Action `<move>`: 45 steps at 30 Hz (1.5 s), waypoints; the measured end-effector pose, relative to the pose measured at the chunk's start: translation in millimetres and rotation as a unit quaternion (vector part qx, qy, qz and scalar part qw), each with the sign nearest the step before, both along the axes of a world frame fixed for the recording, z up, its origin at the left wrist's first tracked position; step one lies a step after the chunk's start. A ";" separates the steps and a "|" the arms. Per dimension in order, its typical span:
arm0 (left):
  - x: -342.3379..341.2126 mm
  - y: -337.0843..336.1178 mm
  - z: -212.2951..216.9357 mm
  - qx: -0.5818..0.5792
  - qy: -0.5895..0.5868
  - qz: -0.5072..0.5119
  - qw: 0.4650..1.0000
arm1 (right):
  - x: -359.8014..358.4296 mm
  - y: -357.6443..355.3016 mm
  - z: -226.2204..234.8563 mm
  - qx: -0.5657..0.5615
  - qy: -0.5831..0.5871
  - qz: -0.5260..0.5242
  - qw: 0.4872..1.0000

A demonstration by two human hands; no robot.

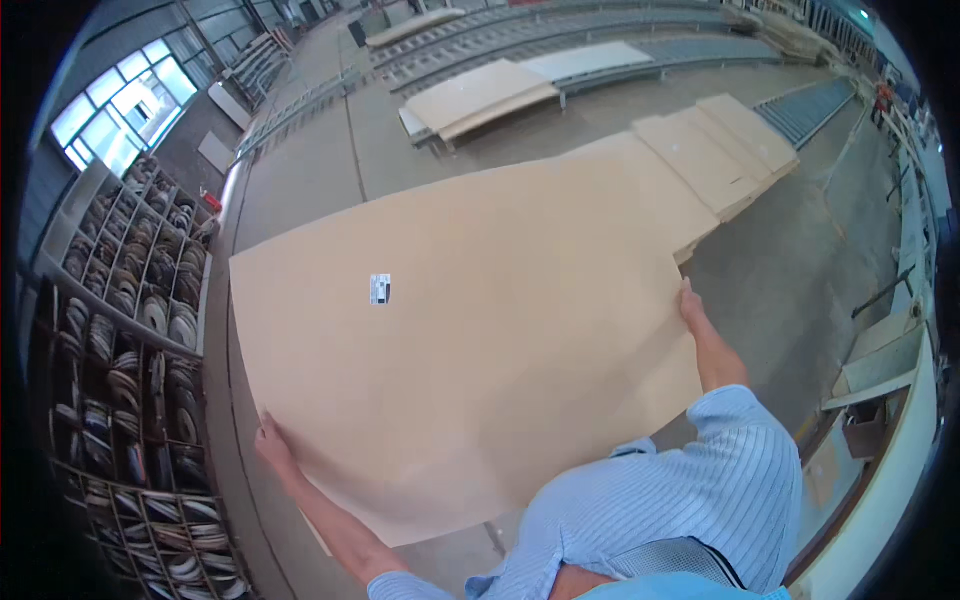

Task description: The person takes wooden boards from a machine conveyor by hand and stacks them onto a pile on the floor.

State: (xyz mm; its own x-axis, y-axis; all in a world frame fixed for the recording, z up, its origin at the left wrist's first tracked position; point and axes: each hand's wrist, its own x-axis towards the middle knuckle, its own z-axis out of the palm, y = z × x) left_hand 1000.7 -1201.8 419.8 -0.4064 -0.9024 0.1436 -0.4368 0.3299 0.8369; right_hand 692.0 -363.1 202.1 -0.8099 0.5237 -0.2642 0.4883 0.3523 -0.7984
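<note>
A large tan board spreads out in front of me, its near edge close to my body. A small white and black label sticks to its left part. On the board's left edge, near the front, my left hand is closed around the rim. My right hand grips the right edge, farther forward, beside a notch where other boards begin. The undersides of both grips are hidden by the board. Beyond its far right corner lie more tan boards, stacked in uneven layers.
Shelves packed with rolls of edge strip stand along the left. Ahead, a low stack of panels rests by roller conveyors. Another roller section lies beyond the stacked boards. A pale machine or bench edge curves along my right.
</note>
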 end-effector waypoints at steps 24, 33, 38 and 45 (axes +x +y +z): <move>-220.7 -296.5 -14.8 0.036 -0.067 0.044 0.996 | -292.9 -310.6 -44.1 0.038 -0.096 0.089 0.991; -410.0 -376.0 12.8 -0.046 -0.210 0.065 0.974 | -436.9 -414.8 -50.9 -0.017 -0.078 0.106 0.991; -545.5 -427.5 -13.2 0.014 -0.138 -0.001 0.990 | -541.3 -439.4 -34.9 0.031 -0.065 0.087 0.994; -717.8 -575.4 -100.8 0.055 -0.100 -0.067 0.991 | -636.1 -522.4 -1.5 0.116 -0.061 0.066 0.989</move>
State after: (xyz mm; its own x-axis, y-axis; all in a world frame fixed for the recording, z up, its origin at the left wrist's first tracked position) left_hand 282.8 -1777.2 319.1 -0.5339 -0.8441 -0.0490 -0.5564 0.3071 0.7721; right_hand 55.9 -885.5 200.7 -0.8446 0.4742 -0.2486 0.5135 0.5862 -0.6266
